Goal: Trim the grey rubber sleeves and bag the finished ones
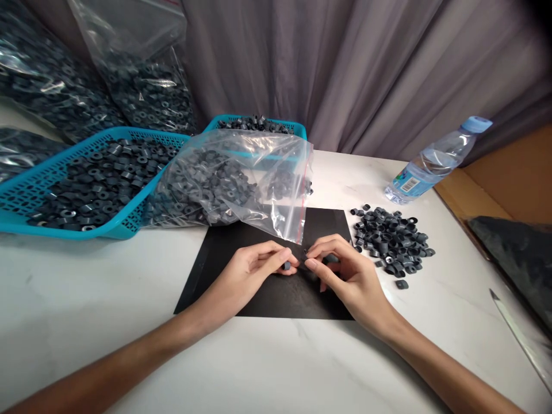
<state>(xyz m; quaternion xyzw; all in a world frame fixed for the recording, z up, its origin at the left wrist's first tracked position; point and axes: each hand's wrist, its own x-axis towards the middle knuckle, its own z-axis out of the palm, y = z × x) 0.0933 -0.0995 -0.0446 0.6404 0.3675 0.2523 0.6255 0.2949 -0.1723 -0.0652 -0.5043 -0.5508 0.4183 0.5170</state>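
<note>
Over the black mat (267,299), my left hand (263,261) is closed, with a small dark grey plastic cap (286,265) between thumb and fingers. My right hand (345,267) faces it a short gap away, thumb and forefinger pinched around a tiny dark bit that is too small to name. Another greyish shape shows behind its curled fingers, mostly hidden. Just right of that hand lies a loose pile of dark grey caps (392,238). A clear zip bag (224,190) of grey rings rests across the mat's far edge.
On the left stands a blue basket (125,227) full of grey rings; another blue basket (302,129) is behind the bag. Large filled bags (146,92) lean at the back left. A water bottle (431,164) and a pointed light strip (517,333) are to the right.
</note>
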